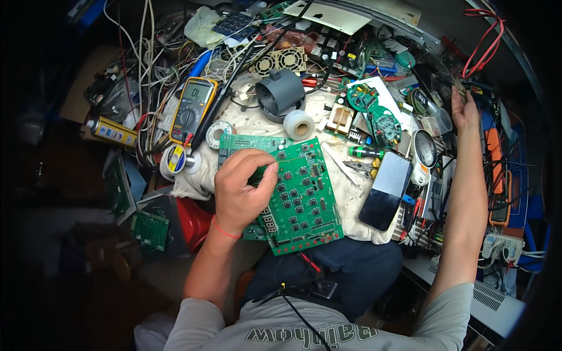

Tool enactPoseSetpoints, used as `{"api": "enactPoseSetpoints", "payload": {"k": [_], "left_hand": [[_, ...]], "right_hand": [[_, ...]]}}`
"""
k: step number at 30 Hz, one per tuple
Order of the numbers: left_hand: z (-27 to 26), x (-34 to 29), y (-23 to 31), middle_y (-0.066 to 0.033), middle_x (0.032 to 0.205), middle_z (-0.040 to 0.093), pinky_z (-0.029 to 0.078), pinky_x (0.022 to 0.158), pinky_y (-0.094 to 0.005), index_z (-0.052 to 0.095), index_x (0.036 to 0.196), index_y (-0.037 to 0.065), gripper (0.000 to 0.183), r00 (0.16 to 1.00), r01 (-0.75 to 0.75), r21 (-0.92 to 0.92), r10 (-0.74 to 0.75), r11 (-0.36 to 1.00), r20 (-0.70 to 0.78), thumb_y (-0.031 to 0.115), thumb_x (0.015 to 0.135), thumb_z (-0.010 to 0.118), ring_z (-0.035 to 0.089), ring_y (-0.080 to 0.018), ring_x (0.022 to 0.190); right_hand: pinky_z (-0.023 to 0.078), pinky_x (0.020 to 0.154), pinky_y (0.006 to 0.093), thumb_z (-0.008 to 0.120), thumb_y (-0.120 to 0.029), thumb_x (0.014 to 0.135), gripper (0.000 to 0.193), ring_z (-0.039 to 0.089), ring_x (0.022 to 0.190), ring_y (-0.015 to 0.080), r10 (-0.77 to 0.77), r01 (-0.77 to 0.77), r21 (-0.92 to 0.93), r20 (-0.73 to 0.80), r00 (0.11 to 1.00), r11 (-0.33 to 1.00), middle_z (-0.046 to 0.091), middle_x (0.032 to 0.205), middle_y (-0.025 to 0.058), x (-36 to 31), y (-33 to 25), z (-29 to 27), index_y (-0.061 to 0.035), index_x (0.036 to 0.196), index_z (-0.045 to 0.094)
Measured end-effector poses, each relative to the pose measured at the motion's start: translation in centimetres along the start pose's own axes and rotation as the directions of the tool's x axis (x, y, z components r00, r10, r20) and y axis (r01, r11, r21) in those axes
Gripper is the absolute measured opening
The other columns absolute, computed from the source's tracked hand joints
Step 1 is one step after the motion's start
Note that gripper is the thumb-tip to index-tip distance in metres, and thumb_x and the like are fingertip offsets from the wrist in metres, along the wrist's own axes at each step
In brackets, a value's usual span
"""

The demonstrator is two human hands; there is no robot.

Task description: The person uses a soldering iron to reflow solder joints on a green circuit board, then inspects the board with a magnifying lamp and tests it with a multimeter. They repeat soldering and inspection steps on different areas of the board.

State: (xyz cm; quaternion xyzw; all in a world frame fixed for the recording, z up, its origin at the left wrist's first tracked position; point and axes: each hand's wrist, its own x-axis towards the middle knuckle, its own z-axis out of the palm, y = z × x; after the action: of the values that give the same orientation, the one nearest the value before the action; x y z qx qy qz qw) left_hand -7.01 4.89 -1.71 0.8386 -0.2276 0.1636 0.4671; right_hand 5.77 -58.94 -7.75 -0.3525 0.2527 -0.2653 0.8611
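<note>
Left hand (241,190) grips the large green rectangular circuit board (304,199), steadying it on the cluttered tabletop (351,202). Right hand (463,110), grip indiscernible, reaches among the tangled cables (486,88) at two o'clock; fetching a tool seems underway.

An electronics repair workshop: circuit boards (301,196), a multimeter (192,109), solder reels (175,159) and tangled wires (146,52).

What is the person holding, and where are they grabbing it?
The left hand grips the big green circuit board by its left edge. What the right hand holds, if anything, cannot be told.
</note>
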Motion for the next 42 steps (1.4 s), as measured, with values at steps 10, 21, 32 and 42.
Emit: {"api": "enactPoseSetpoints", "payload": {"k": [10, 21, 32, 42], "left_hand": [[-0.1, 0.0, -0.4, -0.0122, 0.086, 0.070, 0.053, 0.070, -0.0375, 0.067, 0.087, 0.002, 0.007, 1.000, -0.003, 0.052, 0.003, 0.999, 0.013, 0.000, 0.082, 0.073, 0.068, -0.0293, 0.077], [-0.3, -0.6, 0.4, -0.0097, 0.083, 0.069, 0.051, 0.067, -0.0354, 0.067, 0.085, 0.003, 0.004, 0.999, 0.030, 0.114, -0.035, 0.993, 0.042, 0.003, 0.085, 0.071, 0.065, -0.0266, 0.073], [-2.1, 0.4, 1.1, -0.0097, 0.090, 0.071, 0.052, 0.068, -0.0319, 0.072, 0.098, 0.001, 0.009, 0.972, 0.213, 0.025, -0.214, 0.977, 0.096, 0.007, 0.091, 0.073, 0.066, -0.0206, 0.075], [0.7, -0.5, 3.1, -0.0103, 0.082, 0.070, 0.052, 0.064, -0.0347, 0.072, 0.100, 0.001, 0.013, 0.986, 0.144, 0.071, -0.149, 0.987, 0.070, 0.009, 0.090, 0.075, 0.066, -0.0220, 0.067]], "right_hand": [[0.051, 0.067, 0.0245, 0.065, -0.031, 0.103, 0.028, 0.063, 0.076, 0.0117, -0.518, 0.470, -0.394, -0.019, 0.855, 0.790, 0.060, 0.083, 0.0009, -18.1, -0.9, 3.8, -0.0030, 0.106, 0.063], [0.041, 0.063, 0.0256, 0.044, -0.034, 0.109, 0.048, 0.051, 0.070, 0.0108, -0.236, 0.205, 0.127, 0.321, 0.917, 0.970, 0.051, 0.075, -0.0014, -36.0, 5.6, 5.0, 0.0049, 0.131, 0.061], [0.044, 0.067, 0.0299, 0.039, -0.049, 0.110, 0.057, 0.056, 0.075, 0.0158, 0.023, -0.128, 0.274, 0.355, 0.934, 0.953, 0.057, 0.076, -0.0005, -35.9, 11.7, 4.3, -0.0035, 0.133, 0.065], [0.048, 0.069, 0.0327, 0.035, -0.054, 0.110, 0.063, 0.060, 0.078, 0.0209, 0.039, -0.180, 0.268, 0.458, 0.888, 0.946, 0.068, 0.091, 0.0078, -35.8, 11.5, 2.6, -0.0037, 0.136, 0.063]]}}
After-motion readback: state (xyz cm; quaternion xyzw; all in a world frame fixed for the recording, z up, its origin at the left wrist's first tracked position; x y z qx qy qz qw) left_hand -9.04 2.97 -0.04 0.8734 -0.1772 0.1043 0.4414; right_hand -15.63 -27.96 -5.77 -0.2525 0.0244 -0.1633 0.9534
